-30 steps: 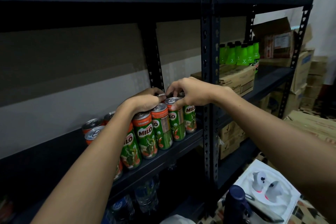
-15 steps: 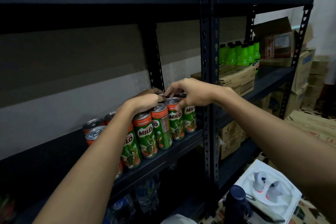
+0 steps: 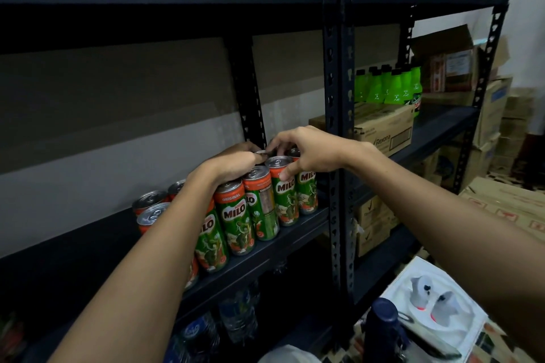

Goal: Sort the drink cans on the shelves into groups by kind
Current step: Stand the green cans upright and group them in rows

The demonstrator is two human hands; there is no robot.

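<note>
Both hands among the Milo cans

Up on the dark shelf [image 3: 295, 233], Milo cans [image 3: 236, 221] stand in rows. The left hand [image 3: 233, 163] curls over their tops; what it grips is hidden. The right hand [image 3: 306, 153] pinches one can [image 3: 284, 188] by its rim.

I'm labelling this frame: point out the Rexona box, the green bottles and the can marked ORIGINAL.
Rexona box [image 3: 392, 131], head view, front face.
Green bottles [image 3: 386, 88], head view, middle bottle's body.
ORIGINAL can [image 3: 236, 215], head view, its Milo logo.
</note>
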